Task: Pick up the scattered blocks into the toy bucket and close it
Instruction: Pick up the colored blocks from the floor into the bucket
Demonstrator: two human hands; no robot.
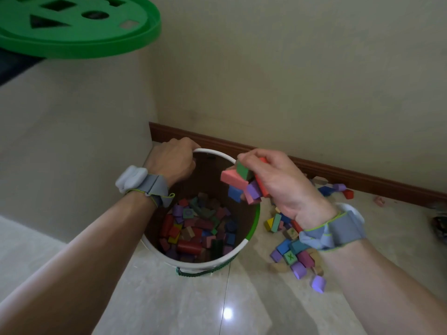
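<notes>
The toy bucket (238, 250) stands open on the floor, white-rimmed, with many coloured blocks (198, 228) lying at its bottom. My left hand (173, 160) grips the far left part of its rim. Above the bucket's right side, my right hand (271, 182) holds a handful of blocks (242, 184): pink, green, blue, purple and red ones. More scattered blocks (294, 247) lie on the floor to the right of the bucket, partly hidden under my right wrist. The green lid (79, 42), with shape-sorting holes, rests on a ledge at the upper left.
A wall with a brown skirting board (338, 175) runs behind the bucket. A few stray blocks (338, 189) lie near the skirting. A pale ledge wall (72, 141) rises on the left. A dark object (439, 226) sits at the right edge.
</notes>
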